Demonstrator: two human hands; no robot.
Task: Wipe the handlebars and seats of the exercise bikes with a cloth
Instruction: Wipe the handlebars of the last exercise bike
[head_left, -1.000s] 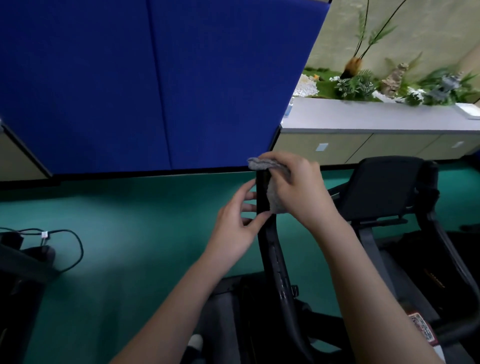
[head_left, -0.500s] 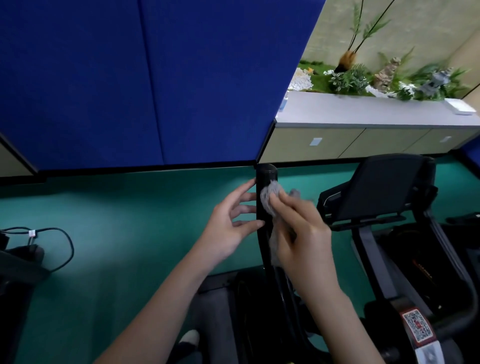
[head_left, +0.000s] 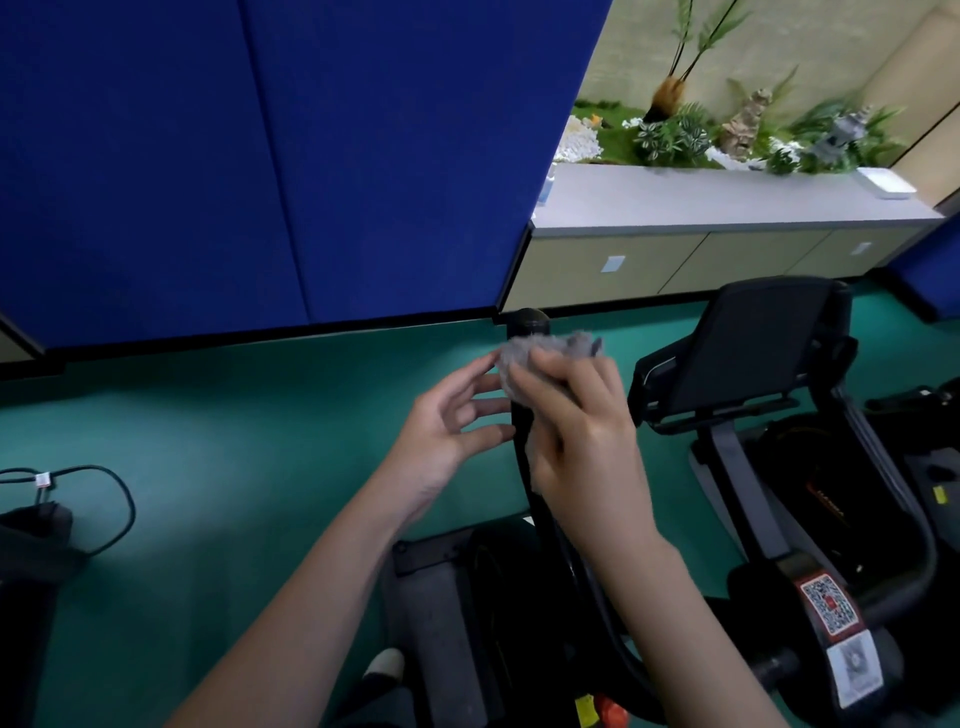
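Since half a second ago the right hand (head_left: 582, 436) has slid the grey cloth (head_left: 545, 358) up the black handlebar (head_left: 524, 415), so the rag now sits just under the rounded tip. That hand is clenched on the cloth, pressing it against the bar. The left hand (head_left: 447, 426) stays loose with fingers spread, fingertips just beside the bar (touching or not, I cannot tell). A second bike's console (head_left: 748, 348) stands to the right on the green floor (head_left: 234, 441).

Open floor (head_left: 208, 415) left of the handlebar (head_left: 527, 325); console (head_left: 748, 343) crowds right.
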